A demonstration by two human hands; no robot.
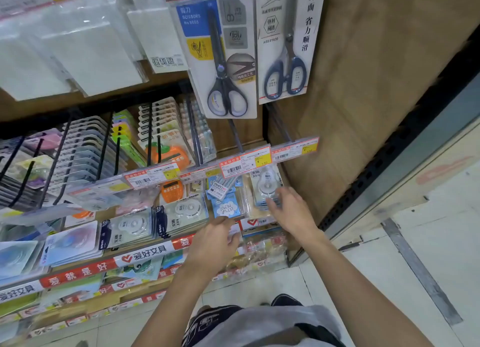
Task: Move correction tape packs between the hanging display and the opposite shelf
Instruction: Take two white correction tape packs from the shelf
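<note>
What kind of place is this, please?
Most likely a stationery shop aisle: carded scissors hang on hooks, price labels clip to the peg ends, and packaged correction tape packs fill the shelves.

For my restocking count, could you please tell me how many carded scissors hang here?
2: black-handled scissors on a blue-and-yellow card at top centre, and dark-blue-handled scissors on a white card just right. More may hang behind.

The person's two forearms are bare, with no sleeve, watch or bracelet showing on either, and the left hand [211,245] and right hand [292,210] wear no gloves or rings. Below them shows a light grey shirt [272,326] hem, over dark shorts [207,323] printed with pale lettering. One dark shoe [287,300] peeks out beyond the shirt.
</note>
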